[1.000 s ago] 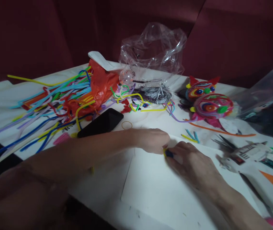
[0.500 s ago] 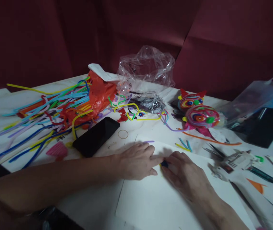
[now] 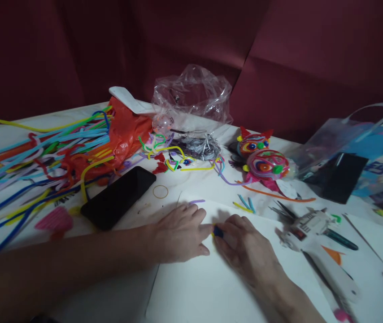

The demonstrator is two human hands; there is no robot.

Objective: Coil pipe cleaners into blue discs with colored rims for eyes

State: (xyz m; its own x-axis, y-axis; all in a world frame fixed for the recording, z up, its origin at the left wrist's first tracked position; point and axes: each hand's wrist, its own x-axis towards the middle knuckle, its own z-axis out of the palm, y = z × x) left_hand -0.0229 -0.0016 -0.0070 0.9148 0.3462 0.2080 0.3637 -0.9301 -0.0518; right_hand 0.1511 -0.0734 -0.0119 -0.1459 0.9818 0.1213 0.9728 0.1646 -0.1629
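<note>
My right hand (image 3: 245, 246) pinches a small dark blue coil (image 3: 217, 231) with a yellow edge, apparently wound pipe cleaner, between thumb and fingers. From the left, my left hand (image 3: 184, 233) reaches its index finger to the coil's edge, thumb held apart and the other fingers loosely bent. Both hands are over a white sheet (image 3: 184, 287). Just beyond them lie a purple pipe cleaner piece (image 3: 197, 201) and short blue and yellow pieces (image 3: 245, 204). The fingers partly hide the coil.
A black phone (image 3: 119, 197) and many pipe cleaners (image 3: 60, 148) are on the left. Two decorated balls with faces (image 3: 267, 165) stand at the back right. A white glue gun (image 3: 307, 229), a dark-handled tool (image 3: 341, 240) and a black device (image 3: 344, 177) lie right.
The view has turned right, so everything appears further left. Both hands keep nearly the same pose around the blue coil, and more of its yellow edge shows.
</note>
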